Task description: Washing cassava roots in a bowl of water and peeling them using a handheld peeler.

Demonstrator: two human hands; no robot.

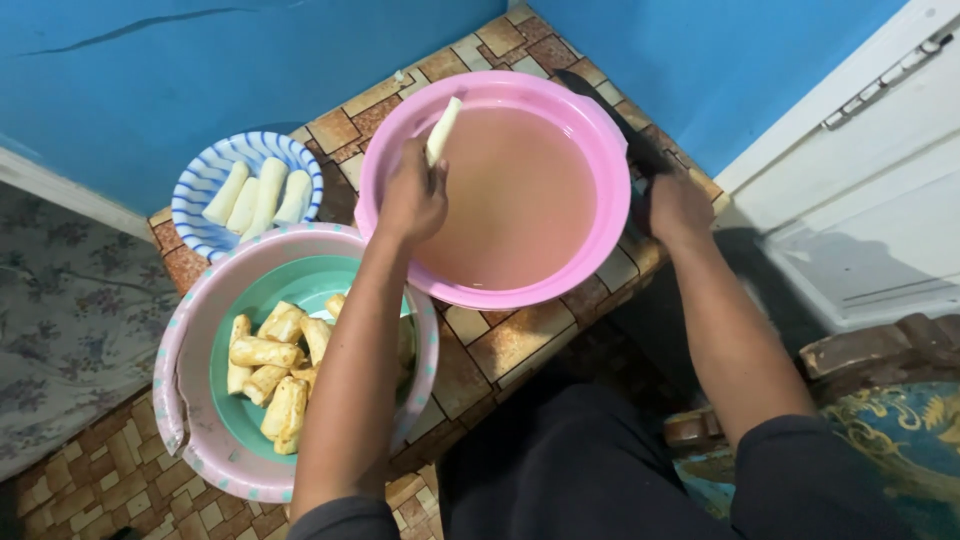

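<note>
My left hand [412, 195] holds a peeled white cassava piece [442, 128] over the far left side of a pink basin [600, 135] filled with cloudy brownish water. My right hand [672, 200] rests at the basin's right rim and grips a dark object, likely a knife, though it is hard to make out. Under my left forearm sits a pink-and-teal bucket [185, 400] with several unpeeled yellowish cassava pieces [272, 375]. A blue-and-white striped bowl [195, 185] at the back left holds several peeled white pieces [258, 195].
The floor [480, 345] has a brown stone-pattern covering. A blue wall [200, 70] runs behind the bowls. A white door [880, 200] stands at the right. A patterned cloth [60, 300] lies at the left and a blue-gold cushion [900, 430] at the lower right.
</note>
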